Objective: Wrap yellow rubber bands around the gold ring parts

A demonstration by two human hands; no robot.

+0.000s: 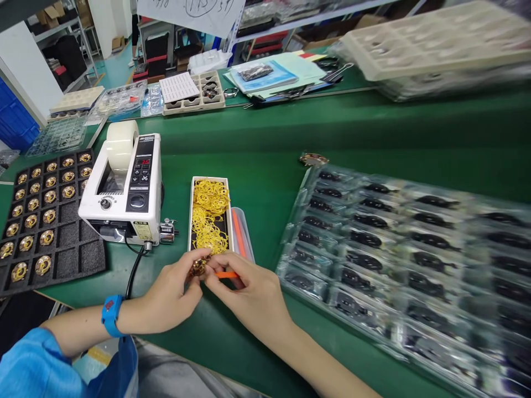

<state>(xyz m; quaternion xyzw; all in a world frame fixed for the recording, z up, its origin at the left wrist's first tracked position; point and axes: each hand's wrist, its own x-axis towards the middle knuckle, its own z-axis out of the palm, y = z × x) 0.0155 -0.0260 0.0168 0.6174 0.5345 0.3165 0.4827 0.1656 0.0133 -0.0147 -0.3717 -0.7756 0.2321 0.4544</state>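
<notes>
My left hand (168, 296), with a blue wristband, pinches a small gold-coloured metal part (198, 267) between thumb and fingers. Closed beside it, my right hand (255, 293) has an orange stick-like tool (227, 275) in its grip, and its fingertips meet the gold part. The fingers partly cover both things. Just beyond my hands lies a white box (192, 215) of thin yellow rings (210, 207). A clear plastic tray (248, 235) with an orange strip sits against the box's right side.
A white tape dispenser (151, 166) stands left of the box. Further left, a black foam tray (78, 257) holds several round gold parts. A large clear tray (286, 262) of black parts fills the right. Another gold part (314, 160) lies near its far corner. Papers (290, 72) line the back ledge.
</notes>
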